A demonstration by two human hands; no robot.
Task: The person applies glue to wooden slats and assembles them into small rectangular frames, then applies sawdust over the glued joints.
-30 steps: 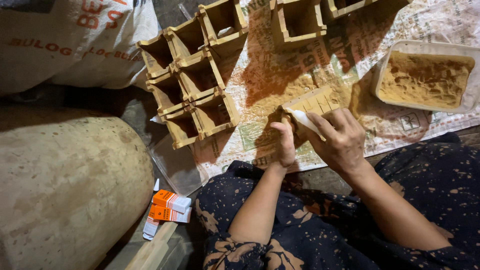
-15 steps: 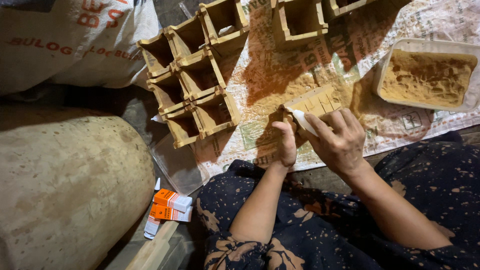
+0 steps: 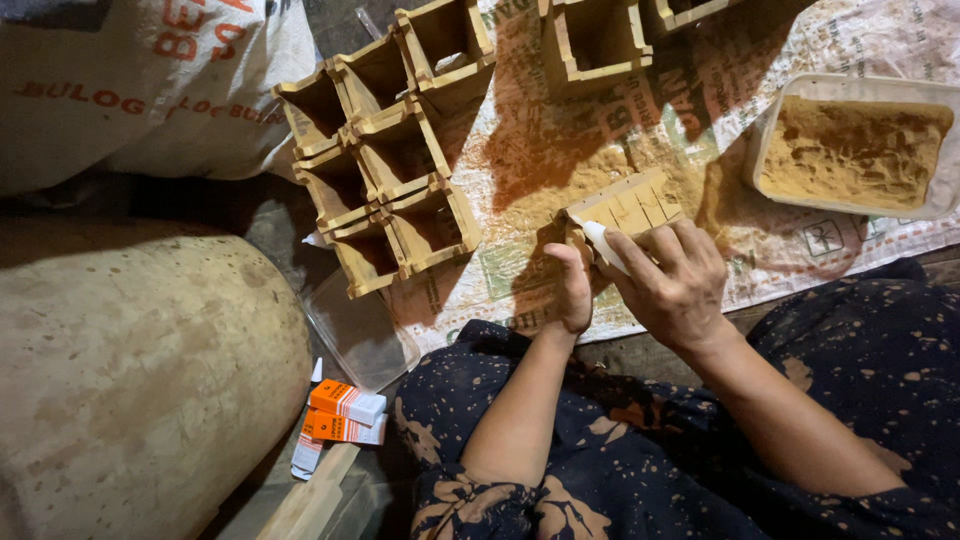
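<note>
On the printed sheet [image 3: 560, 170], a small slatted wooden piece [image 3: 628, 205] lies near the tub of brown powder [image 3: 850, 150]. Left hand [image 3: 572, 290] presses its near edge, fingers together; right hand [image 3: 672, 285] is clamped on a white tube [image 3: 605, 243], possibly glue.

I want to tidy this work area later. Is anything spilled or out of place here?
Yes. Brown powder lies scattered on the printed sheet, outside the tub that holds the rest. Small orange boxes lie on the floor beside the person's knee.
</note>
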